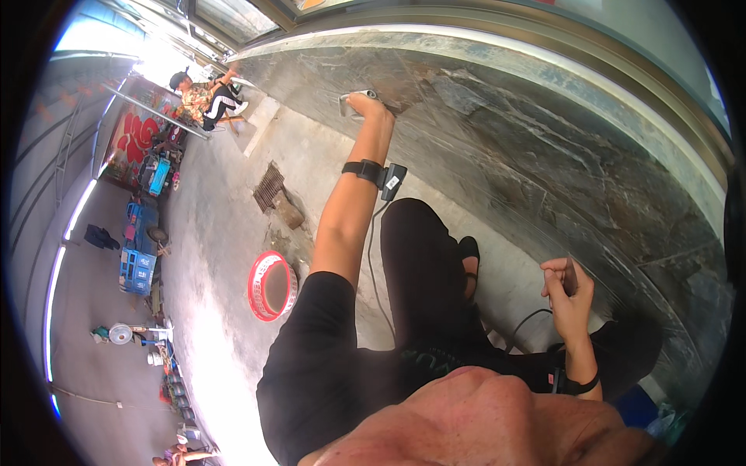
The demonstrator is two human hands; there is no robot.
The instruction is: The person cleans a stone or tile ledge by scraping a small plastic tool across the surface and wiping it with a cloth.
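Note:
My left hand [368, 106] reaches forward to a low wall faced with dark grey veined stone tiles [524, 140]. It is shut on a small light-grey hand tool [344, 106] with a rounded end, held against the tiles; its exact kind is unclear. Near the wall at the right, my right hand [570, 297] is raised above my folded leg. Its fingers are curled around a small, thin dark thing [570, 278] that I cannot identify. Both wrists wear black straps, and a cable runs from the box on the left one.
A red and white plastic basin [273, 286] of murky liquid stands on the concrete floor. Beyond it lie a rusty drain grate [268, 186] and a block [287, 211]. A co-worker [201, 99] sits by the wall's far end. Blue vehicles [139, 244] and a fan [120, 334] stand left.

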